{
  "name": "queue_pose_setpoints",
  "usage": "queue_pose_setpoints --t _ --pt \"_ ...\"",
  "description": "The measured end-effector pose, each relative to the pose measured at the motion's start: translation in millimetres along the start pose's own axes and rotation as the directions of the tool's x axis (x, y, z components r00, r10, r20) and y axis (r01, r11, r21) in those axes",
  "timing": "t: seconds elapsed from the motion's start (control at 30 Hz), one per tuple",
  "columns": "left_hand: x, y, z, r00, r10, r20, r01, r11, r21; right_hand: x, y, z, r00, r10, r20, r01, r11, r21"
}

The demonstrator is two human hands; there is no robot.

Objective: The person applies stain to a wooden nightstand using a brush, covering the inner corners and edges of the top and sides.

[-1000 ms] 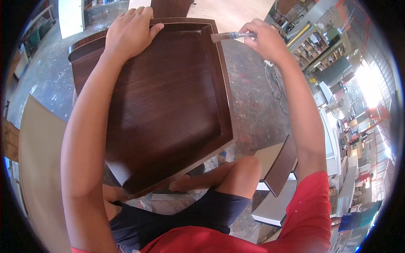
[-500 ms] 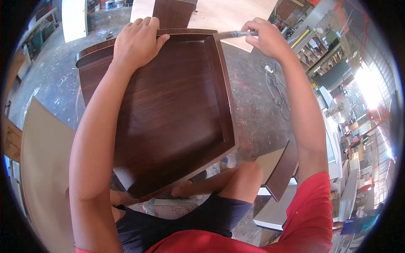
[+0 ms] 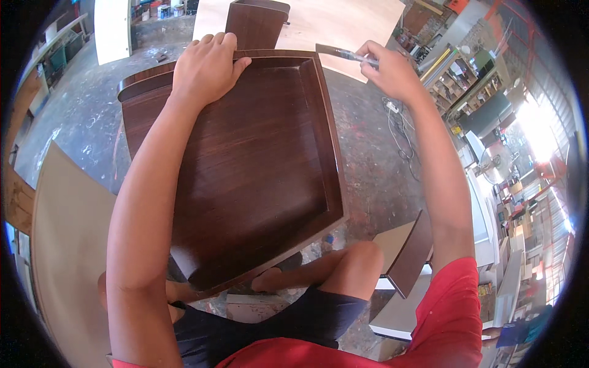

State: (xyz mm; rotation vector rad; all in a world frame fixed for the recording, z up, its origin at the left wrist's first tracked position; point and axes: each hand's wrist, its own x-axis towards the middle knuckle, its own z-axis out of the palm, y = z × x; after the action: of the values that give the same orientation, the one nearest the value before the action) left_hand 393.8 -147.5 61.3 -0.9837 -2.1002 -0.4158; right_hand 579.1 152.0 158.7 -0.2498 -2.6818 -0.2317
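Dark wooden panel point(image 3: 257, 153) sits mid-view on my feed. I have the left hand point(image 3: 205, 69) gripping its far edge at eleven o'clock, fingers curled over; the right hand point(image 3: 391, 70) pinches a flat brush point(image 3: 336, 52) by its one-o'clock corner, contact unclear. I'd judge this edge brushing; next calls for light, steady strokes.

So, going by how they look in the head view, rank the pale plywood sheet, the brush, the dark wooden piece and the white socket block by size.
Largest to smallest:
1. dark wooden piece
2. pale plywood sheet
3. brush
4. white socket block
Apparent size only; the sheet lies farther off.
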Motion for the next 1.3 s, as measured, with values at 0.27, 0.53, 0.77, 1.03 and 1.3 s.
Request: queue_pose_setpoints --t 0.27,0.53,0.77,1.03,1.3 --pt "4.1 -1.6 1.8 1.0 0.002 0.017 -0.002 1.0 -0.007 -6.9 22.4 39.3 0.98 -0.174 0.1 0.156 0.974 0.163" --pt "5.9 -12.7 2.7 1.0 0.018 -0.002 -0.018 1.0 0.017 -71.5 24.0 42.2 0.955 -0.146 0.259 0.083 0.968 0.238" --pt "6.4 -12.2 11.8 1.0 0.029 -0.004 -0.029 0.999 0.02 -132.5 15.1 17.5 0.913 -0.086 0.399 -0.001 0.977 0.212" --pt "8.9 -16.6 14.2 0.996 0.082 -0.025 -0.08 0.994 0.068 -193.1 20.4 42.6 0.96 -0.083 0.266 0.02 0.973 0.231" --pt "9.1 -29.3 18.0 0.996 0.089 0.007 -0.089 0.991 0.103 -237.8 15.1 35.0 0.953 -0.084 0.291 0.008 0.967 0.255"
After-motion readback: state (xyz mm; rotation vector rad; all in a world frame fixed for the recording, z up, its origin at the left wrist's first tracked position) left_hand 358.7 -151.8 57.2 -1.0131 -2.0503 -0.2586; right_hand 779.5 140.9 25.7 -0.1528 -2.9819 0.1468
